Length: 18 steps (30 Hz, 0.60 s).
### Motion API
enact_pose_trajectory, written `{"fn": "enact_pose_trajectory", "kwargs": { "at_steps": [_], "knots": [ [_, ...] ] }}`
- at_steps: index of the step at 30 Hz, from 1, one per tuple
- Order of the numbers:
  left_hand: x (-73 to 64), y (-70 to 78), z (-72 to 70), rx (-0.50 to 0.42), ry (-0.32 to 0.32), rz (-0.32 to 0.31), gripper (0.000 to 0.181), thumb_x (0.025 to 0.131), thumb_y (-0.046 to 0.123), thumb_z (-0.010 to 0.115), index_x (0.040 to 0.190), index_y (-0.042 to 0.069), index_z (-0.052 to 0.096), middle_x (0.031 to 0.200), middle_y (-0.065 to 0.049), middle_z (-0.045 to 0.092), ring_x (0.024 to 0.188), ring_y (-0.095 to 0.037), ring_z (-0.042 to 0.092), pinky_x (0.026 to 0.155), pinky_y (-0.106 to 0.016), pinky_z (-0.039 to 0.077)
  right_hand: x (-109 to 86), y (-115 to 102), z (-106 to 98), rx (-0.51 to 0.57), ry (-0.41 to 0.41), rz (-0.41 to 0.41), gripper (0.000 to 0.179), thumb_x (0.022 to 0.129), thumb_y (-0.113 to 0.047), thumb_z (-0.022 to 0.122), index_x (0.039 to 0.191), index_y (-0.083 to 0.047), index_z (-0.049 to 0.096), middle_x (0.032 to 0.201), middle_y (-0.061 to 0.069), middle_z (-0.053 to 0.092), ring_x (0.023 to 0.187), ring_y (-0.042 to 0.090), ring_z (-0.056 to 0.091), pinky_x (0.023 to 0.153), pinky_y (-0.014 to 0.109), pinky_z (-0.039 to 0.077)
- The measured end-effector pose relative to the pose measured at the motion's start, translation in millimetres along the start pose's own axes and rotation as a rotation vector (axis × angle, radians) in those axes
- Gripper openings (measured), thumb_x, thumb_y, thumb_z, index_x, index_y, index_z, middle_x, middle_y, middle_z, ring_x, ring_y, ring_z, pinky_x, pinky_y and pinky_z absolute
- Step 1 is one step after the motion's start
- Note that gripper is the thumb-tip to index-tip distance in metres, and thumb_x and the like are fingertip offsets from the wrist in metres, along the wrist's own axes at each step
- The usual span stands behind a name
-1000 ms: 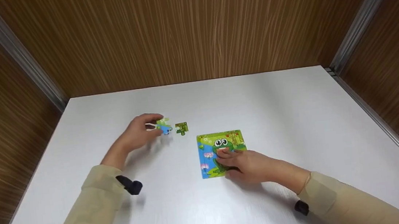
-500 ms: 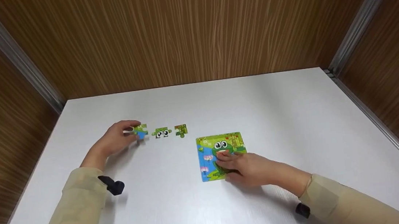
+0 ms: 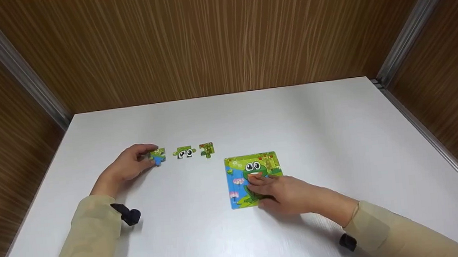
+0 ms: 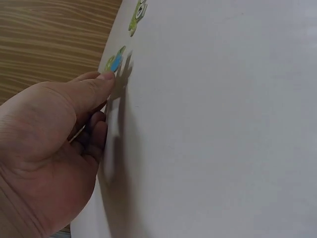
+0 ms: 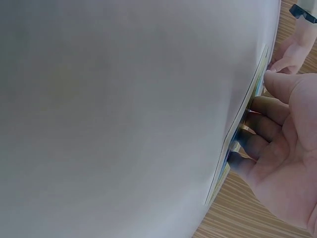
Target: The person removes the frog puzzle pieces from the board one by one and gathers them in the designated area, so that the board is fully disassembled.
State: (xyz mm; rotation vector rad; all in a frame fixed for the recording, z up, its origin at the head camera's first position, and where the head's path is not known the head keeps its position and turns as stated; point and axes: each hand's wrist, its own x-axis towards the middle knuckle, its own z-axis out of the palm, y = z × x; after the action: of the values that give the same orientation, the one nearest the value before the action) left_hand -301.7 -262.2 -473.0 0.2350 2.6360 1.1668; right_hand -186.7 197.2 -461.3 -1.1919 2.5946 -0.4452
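At the left, my left hand (image 3: 128, 163) pinches a green and blue jigsaw puzzle piece (image 3: 158, 155) by its left side, between thumb and fingers. The left wrist view has the thumb tip against that piece (image 4: 116, 62), low at the white tabletop. To its right lie a puzzle piece with frog eyes (image 3: 184, 152) and a brown-green puzzle piece (image 3: 207, 149), apart from each other in a row. My right hand (image 3: 284, 192) rests its fingers on the square frog puzzle board (image 3: 235, 174) and covers its lower right part.
The white table (image 3: 321, 124) bears all of these things. Wood-grain panels (image 3: 220, 37) stand along its back and both sides, with metal strips at the corners. Each wrist wears a small black camera.
My left hand has carried the green and blue piece leftward, away from the frog-eyes piece, then slightly nearer me. My right hand stays on the board.
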Motion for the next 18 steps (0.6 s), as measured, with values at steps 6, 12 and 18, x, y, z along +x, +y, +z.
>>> {"fn": "enact_pose_trajectory", "kwargs": {
  "at_steps": [6,12,18],
  "knots": [
    [2.5,-3.8,1.0,-0.015,-0.01,0.007,0.049,0.102,0.012,0.068,0.15,0.01,0.059,0.161,-0.02,0.043,0.144,-0.042,0.042,0.121,-0.059,0.029,0.5,-1.2,-0.6,-0.002,-0.001,0.011,0.053,0.11,-0.023,0.059,0.156,0.0,0.049,0.165,0.016,0.038,0.152,0.032,0.037,0.118,0.053,0.037],
    [2.8,-7.5,1.4,-0.032,-0.01,0.008,0.048,0.102,0.011,0.07,0.149,0.01,0.061,0.162,-0.019,0.042,0.148,-0.043,0.039,0.122,-0.059,0.027,0.9,-1.6,-1.0,-0.004,-0.008,0.001,0.054,0.109,-0.023,0.061,0.156,0.0,0.049,0.166,0.017,0.037,0.153,0.032,0.036,0.119,0.053,0.037],
    [2.9,-7.9,2.1,-0.022,-0.01,0.012,0.047,0.102,0.01,0.069,0.148,0.009,0.061,0.161,-0.018,0.042,0.149,-0.042,0.038,0.122,-0.058,0.027,0.5,0.2,0.4,0.002,0.001,-0.005,0.053,0.109,-0.023,0.06,0.156,0.001,0.049,0.165,0.018,0.038,0.153,0.032,0.036,0.119,0.053,0.036]
  ]
}}
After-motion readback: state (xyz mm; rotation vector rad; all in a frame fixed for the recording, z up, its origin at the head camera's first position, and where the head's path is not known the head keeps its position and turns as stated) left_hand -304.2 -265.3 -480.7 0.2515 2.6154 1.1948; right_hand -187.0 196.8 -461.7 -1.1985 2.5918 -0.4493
